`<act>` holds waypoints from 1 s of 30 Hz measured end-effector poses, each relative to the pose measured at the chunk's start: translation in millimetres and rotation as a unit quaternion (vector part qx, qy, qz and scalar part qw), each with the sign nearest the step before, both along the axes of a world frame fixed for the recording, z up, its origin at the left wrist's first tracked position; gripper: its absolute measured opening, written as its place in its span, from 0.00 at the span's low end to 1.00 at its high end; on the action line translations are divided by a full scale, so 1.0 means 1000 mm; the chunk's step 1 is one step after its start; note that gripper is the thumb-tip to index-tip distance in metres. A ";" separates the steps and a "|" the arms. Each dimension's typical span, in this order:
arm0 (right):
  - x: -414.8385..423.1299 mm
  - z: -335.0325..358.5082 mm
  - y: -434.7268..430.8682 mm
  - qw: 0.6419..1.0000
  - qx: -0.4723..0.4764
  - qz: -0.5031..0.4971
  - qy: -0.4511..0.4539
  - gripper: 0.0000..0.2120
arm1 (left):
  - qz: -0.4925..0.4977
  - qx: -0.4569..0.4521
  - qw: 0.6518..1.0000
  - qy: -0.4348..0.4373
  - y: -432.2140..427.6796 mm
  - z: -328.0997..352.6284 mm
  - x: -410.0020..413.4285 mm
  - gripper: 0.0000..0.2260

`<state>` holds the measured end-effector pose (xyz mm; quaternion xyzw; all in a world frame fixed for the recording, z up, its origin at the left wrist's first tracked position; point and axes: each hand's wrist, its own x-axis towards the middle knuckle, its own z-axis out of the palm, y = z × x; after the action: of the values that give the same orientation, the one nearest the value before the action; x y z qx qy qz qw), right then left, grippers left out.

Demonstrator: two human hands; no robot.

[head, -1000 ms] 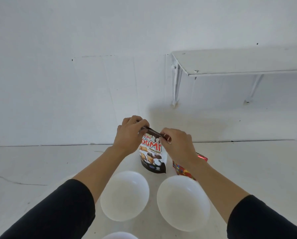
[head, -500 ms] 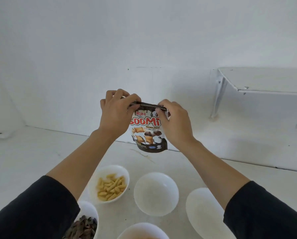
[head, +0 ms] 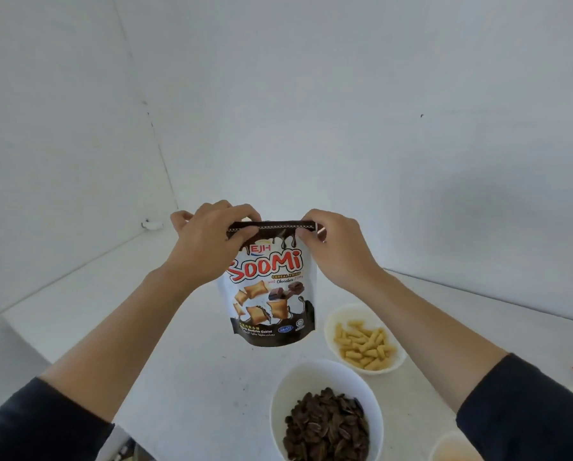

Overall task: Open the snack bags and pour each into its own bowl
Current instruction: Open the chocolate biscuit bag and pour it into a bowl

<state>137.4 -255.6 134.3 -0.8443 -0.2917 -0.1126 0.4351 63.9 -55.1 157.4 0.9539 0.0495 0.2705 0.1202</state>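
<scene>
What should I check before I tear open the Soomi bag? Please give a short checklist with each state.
1. Left hand pinches the top left corner: ok.
2. Right hand pinches the top right corner: ok.
3. Soomi bag upright, held up over the table: ok.
4. Top seal unbroken, nothing spilling: ok.
5. Empty bowl ready: cannot tell; the yellow-stick bowl and the dark-snack bowl are both filled.

Soomi bag (head: 271, 287): white-and-brown pouch, upright, held off the table (head: 178, 347), top strip intact | far bowl (head: 340, 314): white, yellow sticks | near bowl (head: 298, 382): white, dark pieces
</scene>
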 end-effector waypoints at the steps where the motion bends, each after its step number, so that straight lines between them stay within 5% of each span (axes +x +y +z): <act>1: -0.005 -0.008 0.013 1.000 -0.008 0.002 0.013 0.07 | -0.004 -0.006 1.000 0.018 0.013 -0.009 -0.007 0.06; 9: -0.030 -0.071 0.054 0.988 -0.154 0.016 0.025 0.07 | -0.080 -0.066 0.982 0.157 0.063 -0.065 -0.038 0.07; 14: -0.042 -0.072 0.058 0.990 -0.127 0.008 -0.064 0.11 | -0.095 -0.151 0.982 0.055 0.069 -0.071 -0.041 0.05; 20: -0.041 -0.075 0.070 0.982 -0.134 0.058 -0.124 0.13 | -0.116 -0.121 0.986 -0.009 0.075 -0.080 -0.044 0.08; 30: -0.028 -0.079 0.074 0.959 -0.142 0.075 -0.235 0.09 | -0.104 -0.180 0.978 0.009 0.082 -0.082 -0.034 0.10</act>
<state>109.1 -181.2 55.6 -0.8228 -0.4613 -0.2325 0.2371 29.9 27.4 75.0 0.9189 -0.0014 0.2342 0.3174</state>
